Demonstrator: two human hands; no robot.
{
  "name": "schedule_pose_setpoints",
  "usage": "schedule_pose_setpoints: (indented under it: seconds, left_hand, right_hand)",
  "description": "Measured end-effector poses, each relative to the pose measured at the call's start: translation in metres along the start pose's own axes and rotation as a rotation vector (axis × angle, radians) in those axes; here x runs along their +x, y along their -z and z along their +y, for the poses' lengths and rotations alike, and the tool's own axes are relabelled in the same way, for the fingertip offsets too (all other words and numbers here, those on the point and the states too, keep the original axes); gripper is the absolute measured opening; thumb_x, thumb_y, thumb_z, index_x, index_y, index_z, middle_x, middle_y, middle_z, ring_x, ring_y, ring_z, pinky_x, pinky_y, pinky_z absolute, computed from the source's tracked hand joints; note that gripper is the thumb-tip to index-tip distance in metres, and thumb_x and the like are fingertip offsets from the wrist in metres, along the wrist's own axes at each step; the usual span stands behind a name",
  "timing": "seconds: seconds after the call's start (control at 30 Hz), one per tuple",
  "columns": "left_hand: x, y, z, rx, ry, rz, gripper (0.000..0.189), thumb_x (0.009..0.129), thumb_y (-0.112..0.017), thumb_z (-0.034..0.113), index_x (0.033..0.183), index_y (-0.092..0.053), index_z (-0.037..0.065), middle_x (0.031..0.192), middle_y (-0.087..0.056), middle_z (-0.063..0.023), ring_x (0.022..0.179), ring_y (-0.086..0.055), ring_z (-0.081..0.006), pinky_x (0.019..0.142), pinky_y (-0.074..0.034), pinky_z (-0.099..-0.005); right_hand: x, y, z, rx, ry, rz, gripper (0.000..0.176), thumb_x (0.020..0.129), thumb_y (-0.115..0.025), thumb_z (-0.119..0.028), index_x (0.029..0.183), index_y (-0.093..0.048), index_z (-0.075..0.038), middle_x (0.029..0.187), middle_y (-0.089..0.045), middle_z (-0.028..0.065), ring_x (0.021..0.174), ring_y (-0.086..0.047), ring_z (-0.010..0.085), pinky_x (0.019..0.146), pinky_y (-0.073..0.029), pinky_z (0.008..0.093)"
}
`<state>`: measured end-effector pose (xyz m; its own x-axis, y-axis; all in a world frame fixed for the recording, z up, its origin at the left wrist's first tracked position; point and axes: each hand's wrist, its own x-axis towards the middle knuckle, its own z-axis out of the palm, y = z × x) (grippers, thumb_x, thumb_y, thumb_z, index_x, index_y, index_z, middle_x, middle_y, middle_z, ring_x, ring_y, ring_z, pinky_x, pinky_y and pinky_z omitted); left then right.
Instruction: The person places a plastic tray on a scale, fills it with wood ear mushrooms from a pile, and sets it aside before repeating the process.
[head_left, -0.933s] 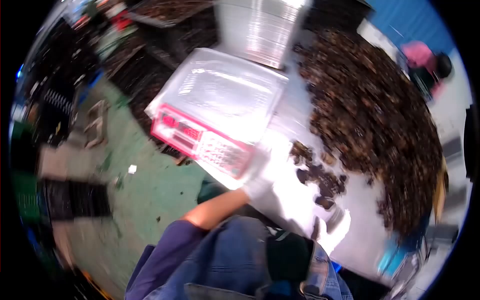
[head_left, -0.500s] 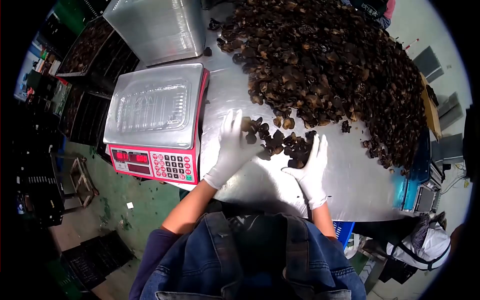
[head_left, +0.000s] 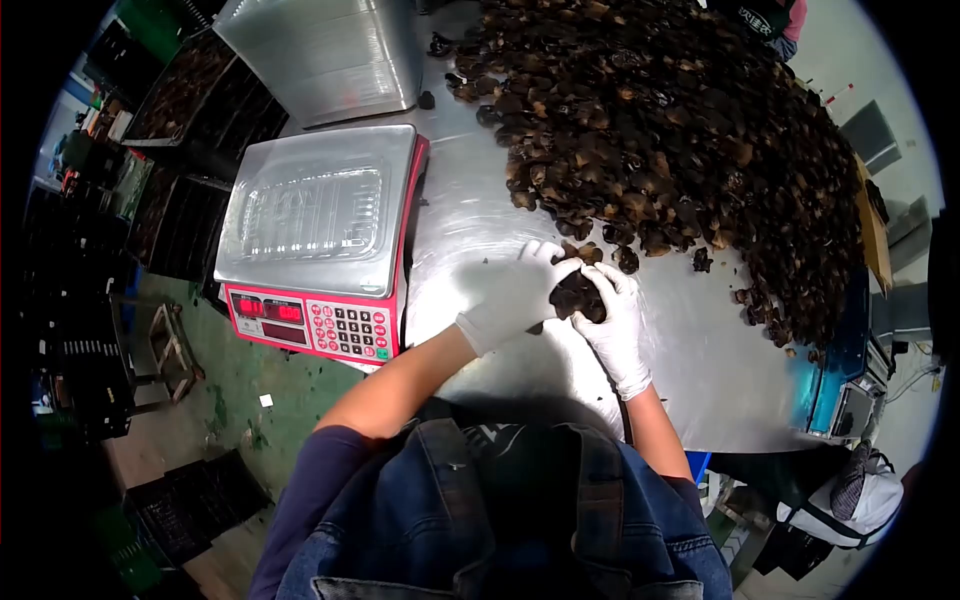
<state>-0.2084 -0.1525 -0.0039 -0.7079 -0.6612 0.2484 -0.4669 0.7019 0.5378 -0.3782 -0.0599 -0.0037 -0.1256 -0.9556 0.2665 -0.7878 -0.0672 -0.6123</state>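
Note:
Both of my hands wear thin white gloves and press in from either side on a small clump of dark wood ear mushrooms point(head_left: 576, 296) at the near edge of the big pile. My left hand point(head_left: 515, 298) curls round the clump's left side. On the right side, the thumb and fingers of my right hand point(head_left: 614, 322) wrap it. To the left, a scale point(head_left: 310, 320) with a red keypad front bears a clear plastic tray point(head_left: 310, 212) on its metal plate. Part of the clump is hidden by my fingers.
A large heap of wood ear mushrooms point(head_left: 680, 130) covers the far side of the metal table point(head_left: 710, 360). Stacked clear containers point(head_left: 325, 60) stand behind the scale. Dark crates point(head_left: 205, 100) with mushrooms are at the left. A person point(head_left: 765, 18) is at the far edge.
My hands have come together, the left moving right, gathering the loose scattered mushrooms into one clump between them. The view has shifted slightly.

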Motion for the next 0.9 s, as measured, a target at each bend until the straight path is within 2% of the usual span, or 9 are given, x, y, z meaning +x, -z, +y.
schedule_pose_setpoints:
  seconds: [0.13, 0.23, 0.33, 0.47, 0.57, 0.6, 0.7, 0.77, 0.9]
  left_hand:
    - [0.001, -0.011, 0.003, -0.285, 0.082, 0.09, 0.05, 0.077, -0.075, 0.021, 0.125, -0.062, 0.011, 0.111, -0.059, -0.0142, 0.099, -0.062, -0.0308, 0.083, -0.054, -0.0376]
    - [0.004, -0.02, 0.003, -0.409, 0.104, 0.118, 0.049, 0.078, -0.073, 0.016, 0.125, -0.061, 0.008, 0.115, -0.059, -0.0149, 0.105, -0.061, -0.0311, 0.087, -0.054, -0.0382]
    - [0.008, 0.013, 0.024, -0.384, 0.25, 0.015, 0.049, 0.078, -0.071, 0.012, 0.125, -0.06, 0.008, 0.121, -0.057, -0.0153, 0.111, -0.061, -0.0314, 0.093, -0.052, -0.0387]
    - [0.003, 0.059, 0.029, -0.366, 0.286, 0.155, 0.049, 0.076, -0.069, 0.006, 0.124, -0.059, 0.009, 0.116, -0.057, -0.0145, 0.104, -0.061, -0.0335, 0.087, -0.052, -0.0399]
    - [-0.011, 0.129, 0.016, -0.351, 0.299, 0.275, 0.051, 0.074, -0.069, 0.003, 0.124, -0.058, 0.009, 0.112, -0.057, -0.0147, 0.101, -0.062, -0.0352, 0.086, -0.052, -0.04]
    - [-0.021, 0.155, 0.008, -0.318, 0.265, 0.353, 0.052, 0.074, -0.069, 0.003, 0.124, -0.058, 0.009, 0.112, -0.058, -0.0149, 0.101, -0.062, -0.0354, 0.086, -0.052, -0.0398]
    - [-0.052, 0.214, -0.035, -0.172, 0.165, 0.5, 0.053, 0.071, -0.072, 0.005, 0.122, -0.059, 0.008, 0.111, -0.06, -0.0158, 0.102, -0.063, -0.0353, 0.089, -0.052, -0.0391]
    - [-0.07, 0.255, -0.059, -0.115, 0.229, 0.433, 0.051, 0.07, -0.073, 0.007, 0.12, -0.06, 0.007, 0.109, -0.061, -0.016, 0.1, -0.064, -0.0349, 0.088, -0.052, -0.0391]
    - [-0.107, 0.284, -0.111, -0.029, 0.241, 0.315, 0.047, 0.072, -0.074, 0.011, 0.117, -0.061, 0.008, 0.108, -0.061, -0.0152, 0.104, -0.062, -0.0343, 0.092, -0.051, -0.0396]
  right_hand:
    - [0.007, -0.006, -0.001, 0.191, -0.03, 0.079, 0.054, 0.063, -0.07, 0.004, 0.115, -0.062, -0.006, 0.119, -0.06, 0.0109, 0.115, -0.056, 0.0296, 0.102, -0.045, 0.0374]
    - [0.009, -0.006, -0.003, 0.341, -0.169, 0.102, 0.05, 0.066, -0.067, 0.007, 0.115, -0.061, -0.003, 0.115, -0.06, 0.0113, 0.112, -0.058, 0.0268, 0.101, -0.045, 0.0344]
    - [0.013, -0.003, -0.01, 0.481, -0.223, 0.08, 0.048, 0.07, -0.066, 0.009, 0.116, -0.06, -0.004, 0.117, -0.06, 0.0078, 0.111, -0.059, 0.0198, 0.098, -0.046, 0.0306]
    - [0.038, 0.002, -0.047, 0.652, -0.243, 0.071, 0.049, 0.072, -0.066, 0.013, 0.117, -0.06, -0.005, 0.119, -0.058, 0.0053, 0.108, -0.059, 0.0145, 0.095, -0.048, 0.0268]
    - [0.085, 0.013, -0.133, 0.594, -0.179, -0.033, 0.05, 0.072, -0.063, 0.014, 0.117, -0.06, -0.005, 0.119, -0.058, 0.0045, 0.108, -0.059, 0.0144, 0.094, -0.049, 0.0264]
    - [0.1, 0.008, -0.155, 0.456, 0.022, -0.032, 0.05, 0.071, -0.063, 0.013, 0.118, -0.061, -0.005, 0.12, -0.059, 0.0052, 0.11, -0.06, 0.0166, 0.094, -0.05, 0.0277]
    - [0.133, -0.033, -0.213, 0.723, 0.069, -0.123, 0.052, 0.07, -0.067, 0.009, 0.119, -0.06, -0.004, 0.12, -0.058, 0.01, 0.11, -0.061, 0.0206, 0.095, -0.05, 0.0313]
    - [0.151, -0.062, -0.241, 0.548, 0.262, -0.113, 0.052, 0.069, -0.071, 0.004, 0.12, -0.06, -0.004, 0.117, -0.059, 0.0118, 0.108, -0.062, 0.0233, 0.095, -0.05, 0.0321]
    - [0.16, -0.117, -0.268, 0.504, 0.291, -0.2, 0.056, 0.067, -0.075, -0.007, 0.121, -0.062, -0.01, 0.114, -0.06, 0.0135, 0.104, -0.061, 0.0279, 0.093, -0.05, 0.0377]
